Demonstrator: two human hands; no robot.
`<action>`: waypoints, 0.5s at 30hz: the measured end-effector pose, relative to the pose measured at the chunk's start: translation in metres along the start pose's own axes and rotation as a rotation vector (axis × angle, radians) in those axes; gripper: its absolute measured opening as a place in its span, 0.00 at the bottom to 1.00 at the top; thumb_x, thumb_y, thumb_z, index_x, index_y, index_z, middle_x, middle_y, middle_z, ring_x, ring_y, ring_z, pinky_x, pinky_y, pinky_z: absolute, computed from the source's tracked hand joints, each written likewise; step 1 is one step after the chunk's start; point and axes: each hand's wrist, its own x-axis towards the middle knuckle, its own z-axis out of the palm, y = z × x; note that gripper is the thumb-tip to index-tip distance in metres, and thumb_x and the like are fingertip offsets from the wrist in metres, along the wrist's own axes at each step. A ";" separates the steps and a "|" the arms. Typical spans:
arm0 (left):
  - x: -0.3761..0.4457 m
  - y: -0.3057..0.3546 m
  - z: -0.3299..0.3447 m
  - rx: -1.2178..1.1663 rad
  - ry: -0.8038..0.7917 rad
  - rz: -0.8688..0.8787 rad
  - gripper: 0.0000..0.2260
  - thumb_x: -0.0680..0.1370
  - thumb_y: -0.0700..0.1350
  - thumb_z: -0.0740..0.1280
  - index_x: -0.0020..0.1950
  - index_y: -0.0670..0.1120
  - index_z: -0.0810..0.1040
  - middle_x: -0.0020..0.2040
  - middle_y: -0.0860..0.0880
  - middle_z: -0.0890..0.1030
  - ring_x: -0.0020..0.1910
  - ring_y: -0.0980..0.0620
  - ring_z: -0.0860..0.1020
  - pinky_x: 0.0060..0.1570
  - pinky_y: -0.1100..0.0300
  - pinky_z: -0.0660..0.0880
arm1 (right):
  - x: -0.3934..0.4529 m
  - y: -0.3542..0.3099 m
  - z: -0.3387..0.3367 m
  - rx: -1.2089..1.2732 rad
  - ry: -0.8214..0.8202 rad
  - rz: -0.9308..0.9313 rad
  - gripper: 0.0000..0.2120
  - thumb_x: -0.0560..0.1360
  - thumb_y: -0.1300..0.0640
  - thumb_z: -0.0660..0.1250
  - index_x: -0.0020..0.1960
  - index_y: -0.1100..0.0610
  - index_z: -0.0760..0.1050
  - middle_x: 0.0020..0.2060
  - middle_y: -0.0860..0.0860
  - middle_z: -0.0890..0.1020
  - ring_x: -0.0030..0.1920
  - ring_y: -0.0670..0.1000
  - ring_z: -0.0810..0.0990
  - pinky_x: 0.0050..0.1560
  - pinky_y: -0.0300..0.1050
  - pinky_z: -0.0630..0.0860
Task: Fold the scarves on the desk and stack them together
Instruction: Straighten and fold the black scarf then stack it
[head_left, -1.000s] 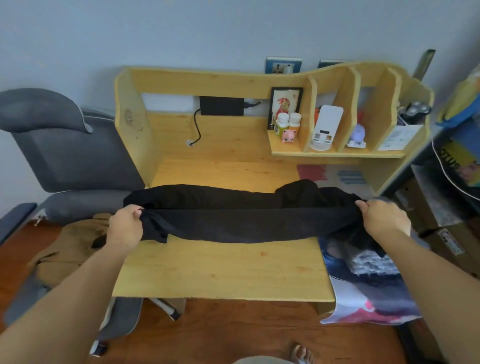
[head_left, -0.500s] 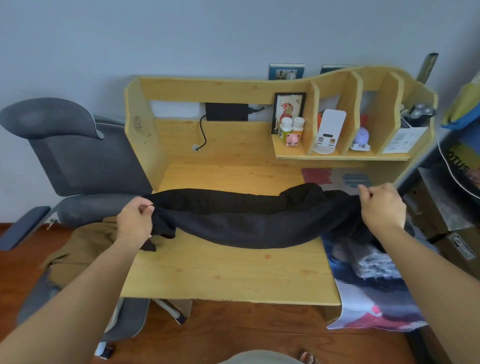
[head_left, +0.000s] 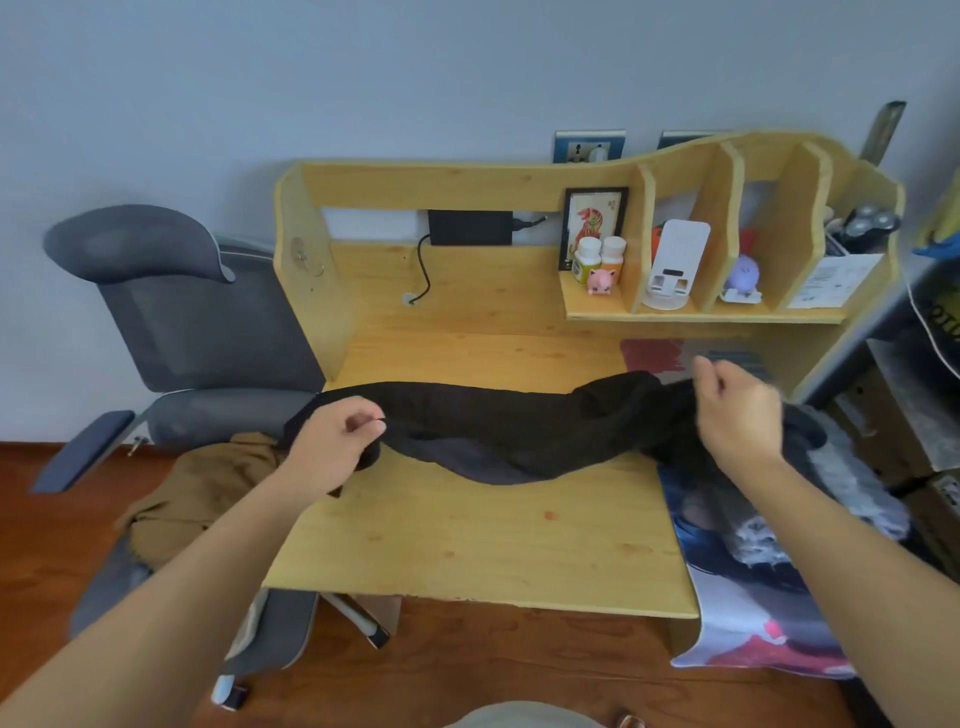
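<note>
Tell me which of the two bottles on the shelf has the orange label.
The right bottle, just above the pink pig. The left bottle beside it has a yellow-green label. Both have white caps.

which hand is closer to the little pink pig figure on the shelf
Right. The right hand grips the black scarf below and slightly right of the pink pig; the left hand is far left.

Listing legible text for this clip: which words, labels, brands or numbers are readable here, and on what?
Nothing reads in full.
"TI": a cut-off fragment of yellow letters on the dark item at the right edge; the rest is out of frame.
White leaflet in the rightmost shelf compartment: printed lines, too small to read.
Two bottles on the shelf: labels blurred.
Framed picture: small marks, unreadable.
Black scarf: no text.
</note>
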 end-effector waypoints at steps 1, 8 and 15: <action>-0.004 0.014 0.004 -0.013 -0.073 0.031 0.05 0.81 0.43 0.69 0.48 0.52 0.82 0.46 0.52 0.83 0.47 0.51 0.81 0.46 0.58 0.77 | -0.003 -0.024 0.001 0.027 -0.064 -0.080 0.21 0.83 0.46 0.59 0.38 0.60 0.71 0.29 0.55 0.76 0.33 0.60 0.76 0.35 0.51 0.70; -0.018 0.076 0.031 -0.085 -0.297 0.269 0.07 0.80 0.44 0.71 0.45 0.56 0.82 0.39 0.62 0.81 0.41 0.61 0.78 0.46 0.61 0.72 | -0.069 -0.150 0.048 -0.269 -0.728 -0.626 0.31 0.75 0.33 0.64 0.73 0.47 0.66 0.49 0.53 0.84 0.51 0.57 0.82 0.46 0.51 0.77; -0.024 0.049 0.033 0.296 0.055 0.405 0.06 0.79 0.36 0.65 0.50 0.47 0.77 0.46 0.54 0.72 0.42 0.54 0.73 0.42 0.60 0.70 | -0.062 -0.150 0.066 -0.259 -0.890 -0.448 0.14 0.83 0.50 0.58 0.45 0.54 0.77 0.41 0.50 0.80 0.42 0.53 0.77 0.37 0.47 0.70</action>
